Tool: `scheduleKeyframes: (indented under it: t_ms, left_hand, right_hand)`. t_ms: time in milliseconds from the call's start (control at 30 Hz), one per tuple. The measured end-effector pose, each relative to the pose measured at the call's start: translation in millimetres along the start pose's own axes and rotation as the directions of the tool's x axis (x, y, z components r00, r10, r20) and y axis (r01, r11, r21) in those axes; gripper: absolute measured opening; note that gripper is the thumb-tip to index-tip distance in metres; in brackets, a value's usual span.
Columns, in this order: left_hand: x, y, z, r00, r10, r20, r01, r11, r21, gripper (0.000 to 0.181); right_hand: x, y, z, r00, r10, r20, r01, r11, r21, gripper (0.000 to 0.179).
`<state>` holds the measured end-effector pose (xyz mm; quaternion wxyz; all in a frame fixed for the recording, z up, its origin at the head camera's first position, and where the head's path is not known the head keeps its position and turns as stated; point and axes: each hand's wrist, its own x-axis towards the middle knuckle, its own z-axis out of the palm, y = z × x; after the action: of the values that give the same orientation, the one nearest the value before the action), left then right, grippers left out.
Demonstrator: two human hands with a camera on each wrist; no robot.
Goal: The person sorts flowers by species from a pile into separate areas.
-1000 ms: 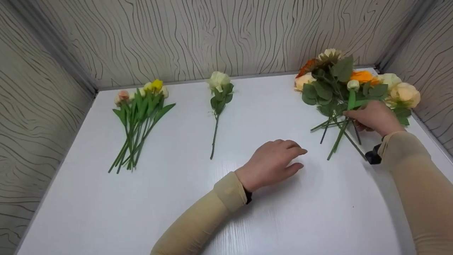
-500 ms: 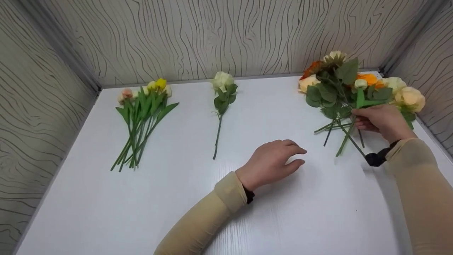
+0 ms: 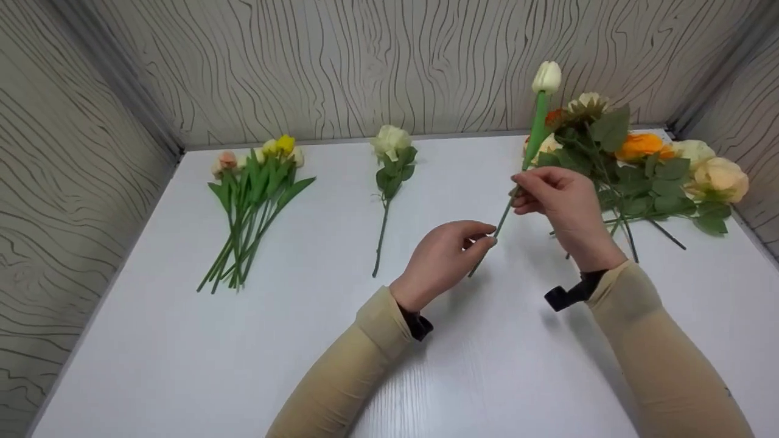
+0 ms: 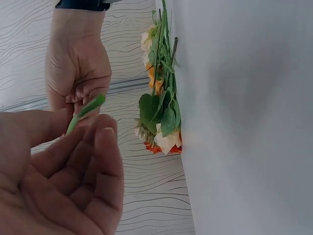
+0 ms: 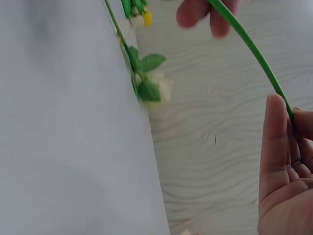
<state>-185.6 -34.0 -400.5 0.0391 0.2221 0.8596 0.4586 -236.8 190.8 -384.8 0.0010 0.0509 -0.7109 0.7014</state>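
Observation:
A white tulip (image 3: pixel 536 131) with a green leaf and a long stem slants upright above the table in the head view. My right hand (image 3: pixel 563 207) pinches its stem just below the leaf. Lower down, the thumb and fingertips of my left hand (image 3: pixel 447 255) pinch the same stem, and the stem's end pokes out below them. In the right wrist view the green stem (image 5: pixel 252 46) runs from the right hand's thumb and fingers up to the left hand's blurred fingertips. The left wrist view shows the stem's end (image 4: pixel 93 105) beyond the left thumb.
Behind my right hand lies a pile of large flowers (image 3: pixel 645 176), orange, peach and cream, with crossed stems. A single cream rose (image 3: pixel 389 155) lies mid-table. Several tulips (image 3: pixel 249 194) lie bunched at the left. Patterned walls (image 3: pixel 341 67) close off the white table (image 3: pixel 182 353).
My right hand has lifted the white tulip out of the pile and brought it left, toward me. My left hand has closed its fingertips on the lower stem.

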Motion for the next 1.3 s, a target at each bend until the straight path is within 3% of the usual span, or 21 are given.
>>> scheduleKeyframes:
  t_ms: [100,200,667,967,1300]
  left_hand:
    - [1.1,-1.5,-0.1,1.000,-0.003,-0.014,0.002,0.998,-0.063,0.024]
    - [0.8,-1.9,0.0,1.000,0.002,-0.015,-0.004,0.996,-0.090,0.019]
    - [2.0,-6.9,-4.3,0.999,-0.019,-0.034,0.019,1.000,0.000,0.010]
    - [3.2,-10.2,-6.6,0.996,-0.051,-0.066,0.043,0.991,-0.130,0.020]
    - [4.5,-10.1,-10.8,0.993,-0.082,-0.088,0.058,0.967,-0.248,0.017]
  right_hand:
    - [-3.6,2,15,0.996,-0.082,0.035,0.081,0.996,0.038,0.037]
    - [-7.4,4,22,0.994,-0.103,0.035,0.101,0.994,0.049,0.035]
    - [-4.8,1,23,1.000,-0.018,0.011,0.015,0.977,0.213,0.035]
    - [-3.5,3,30,0.998,-0.016,0.056,0.005,0.982,0.186,0.037]
    - [-4.8,4,38,0.998,-0.010,0.062,0.001,0.991,0.134,0.038]
